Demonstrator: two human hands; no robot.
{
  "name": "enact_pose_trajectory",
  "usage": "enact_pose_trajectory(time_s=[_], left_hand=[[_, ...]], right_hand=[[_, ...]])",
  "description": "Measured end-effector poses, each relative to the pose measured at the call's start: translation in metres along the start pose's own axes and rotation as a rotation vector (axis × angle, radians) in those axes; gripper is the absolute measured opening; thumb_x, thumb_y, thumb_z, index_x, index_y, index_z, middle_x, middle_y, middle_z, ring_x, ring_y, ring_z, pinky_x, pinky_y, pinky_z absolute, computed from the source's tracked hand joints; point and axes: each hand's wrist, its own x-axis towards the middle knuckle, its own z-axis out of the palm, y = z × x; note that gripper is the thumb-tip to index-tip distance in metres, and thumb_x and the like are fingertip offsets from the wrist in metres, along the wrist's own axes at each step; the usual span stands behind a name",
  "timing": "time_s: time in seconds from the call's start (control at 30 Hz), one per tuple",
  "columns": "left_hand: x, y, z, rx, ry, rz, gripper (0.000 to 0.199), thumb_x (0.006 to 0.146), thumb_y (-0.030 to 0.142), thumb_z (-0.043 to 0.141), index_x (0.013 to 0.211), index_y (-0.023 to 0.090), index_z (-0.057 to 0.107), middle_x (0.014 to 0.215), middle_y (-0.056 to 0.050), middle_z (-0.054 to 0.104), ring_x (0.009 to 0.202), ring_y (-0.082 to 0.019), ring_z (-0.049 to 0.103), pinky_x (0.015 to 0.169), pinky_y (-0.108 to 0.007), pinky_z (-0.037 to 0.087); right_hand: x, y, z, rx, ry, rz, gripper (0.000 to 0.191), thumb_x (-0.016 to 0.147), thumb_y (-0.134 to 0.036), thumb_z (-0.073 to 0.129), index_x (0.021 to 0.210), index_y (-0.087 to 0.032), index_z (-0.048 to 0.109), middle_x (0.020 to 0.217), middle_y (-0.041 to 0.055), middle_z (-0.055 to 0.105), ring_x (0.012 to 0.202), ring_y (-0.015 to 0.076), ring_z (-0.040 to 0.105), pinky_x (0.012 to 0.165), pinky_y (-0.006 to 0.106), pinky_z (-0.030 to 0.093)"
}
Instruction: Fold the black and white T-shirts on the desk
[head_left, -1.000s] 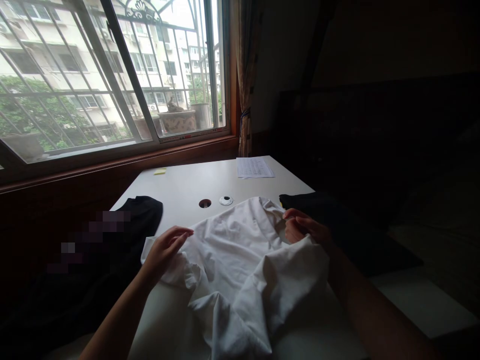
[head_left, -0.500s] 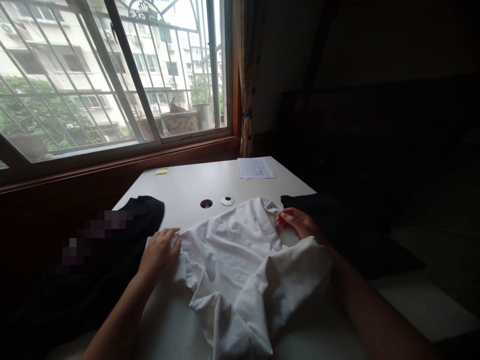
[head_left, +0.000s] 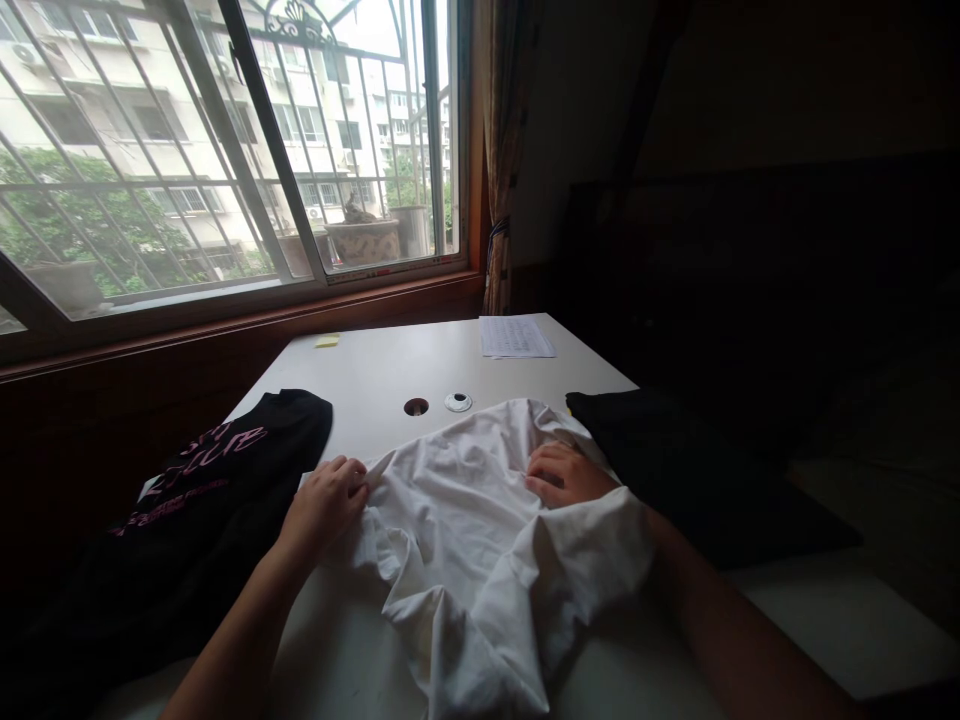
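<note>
A crumpled white shirt [head_left: 450,510] lies spread across the white table in front of me, its near part bunched in loose folds. At the shirt's left edge, my left hand [head_left: 330,495] is closed on the cloth, with fingers bent and thumb against them. My right hand [head_left: 566,474] rests on the upper right part of the shirt, its fingers curled into the fabric. A raised fold of the shirt covers part of the right wrist.
A black T-shirt with pink lettering [head_left: 277,500] hangs over the table's left side. Dark folded cloth [head_left: 675,470] lies at the right. Farther back on the table [head_left: 390,360] are printed papers [head_left: 517,337], a yellow note [head_left: 327,341], a cable hole [head_left: 416,407] and its round cover [head_left: 458,402].
My right hand has moved left and slightly down, from the shirt's upper right edge onto its fabric. My left hand stays at the left edge.
</note>
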Motion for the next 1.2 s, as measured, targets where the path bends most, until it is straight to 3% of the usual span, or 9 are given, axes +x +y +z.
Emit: enact_pose_trajectory(time_s=[0.27,0.43,0.57,0.7,0.83,0.9,1.0,1.07,1.2], left_hand=[[-0.001,0.003,0.004,-0.101,-0.153,0.328,0.025,0.098,0.028,0.046,0.08,0.021,0.061,0.083,-0.003,0.068,0.068,-0.017,0.058,0.066,-0.029,0.037],[-0.003,0.008,0.005,-0.053,-0.186,0.303,0.036,0.101,0.037,0.044,0.073,0.021,0.06,0.069,-0.002,0.065,0.061,-0.016,0.054,0.06,-0.029,0.029],[-0.001,0.01,0.006,-0.059,-0.198,0.224,0.034,0.101,0.037,0.042,0.079,0.022,0.062,0.072,-0.003,0.067,0.062,-0.017,0.057,0.06,-0.028,0.031],[-0.001,0.012,0.007,-0.106,-0.202,0.164,0.023,0.099,0.031,0.045,0.094,0.022,0.066,0.079,-0.004,0.071,0.068,-0.019,0.061,0.065,-0.028,0.037],[0.001,0.01,0.012,-0.171,-0.228,0.156,0.028,0.097,0.028,0.047,0.116,0.026,0.067,0.085,-0.003,0.075,0.074,-0.02,0.065,0.071,-0.029,0.042],[0.002,0.007,0.016,-0.202,-0.231,0.163,0.029,0.096,0.028,0.049,0.119,0.027,0.068,0.085,-0.002,0.075,0.075,-0.02,0.066,0.072,-0.029,0.043],[0.004,0.003,0.021,-0.254,-0.211,0.154,0.03,0.095,0.03,0.053,0.121,0.029,0.068,0.08,0.0,0.072,0.072,-0.019,0.064,0.07,-0.028,0.043],[0.005,0.001,0.024,-0.295,-0.181,0.135,0.032,0.095,0.033,0.054,0.124,0.028,0.066,0.079,0.0,0.069,0.071,-0.018,0.063,0.069,-0.027,0.043],[0.007,-0.005,0.03,-0.366,-0.12,0.08,0.035,0.095,0.035,0.054,0.128,0.027,0.063,0.091,-0.001,0.068,0.075,-0.017,0.063,0.07,-0.027,0.046]], right_hand=[[-0.001,-0.022,-0.005,-0.118,-0.117,0.033,0.045,0.099,-0.041,0.049,0.061,-0.022,0.066,0.069,0.008,0.066,0.081,0.0236,0.061,0.08,0.038,0.047],[-0.001,-0.029,-0.014,-0.052,-0.225,0.093,0.046,0.1,-0.041,0.049,0.061,-0.021,0.064,0.07,0.0051,0.067,0.072,0.0185,0.061,0.074,0.032,0.045],[0.008,-0.028,-0.023,-0.001,-0.26,0.142,0.04,0.1,-0.04,0.05,0.069,-0.02,0.065,0.07,0.0033,0.067,0.066,0.0169,0.06,0.067,0.03,0.042],[0.031,-0.017,-0.033,-0.132,-0.053,0.163,0.031,0.098,-0.038,0.053,0.074,-0.021,0.064,0.076,0.0034,0.067,0.072,0.0188,0.061,0.069,0.031,0.043],[0.058,0.004,-0.04,-0.261,0.096,0.179,0.015,0.094,-0.029,0.057,0.09,-0.02,0.069,0.095,0.0065,0.07,0.091,0.0219,0.065,0.085,0.032,0.047],[0.067,0.015,-0.039,-0.323,0.078,0.21,0.019,0.092,-0.029,0.062,0.107,-0.019,0.07,0.109,0.009,0.07,0.102,0.0241,0.065,0.093,0.033,0.047],[0.073,0.026,-0.031,-0.396,-0.05,0.274,0.054,0.086,-0.035,0.071,0.137,-0.021,0.059,0.128,0.0126,0.065,0.116,0.0292,0.062,0.1,0.037,0.046],[0.075,0.03,-0.024,-0.432,-0.135,0.318,0.066,0.084,-0.036,0.074,0.145,-0.022,0.052,0.131,0.0144,0.064,0.12,0.0322,0.061,0.101,0.041,0.045],[0.075,0.029,-0.017,-0.416,-0.144,0.304,0.054,0.086,-0.025,0.069,0.139,-0.021,0.057,0.126,0.012,0.068,0.119,0.0299,0.061,0.102,0.041,0.045]])
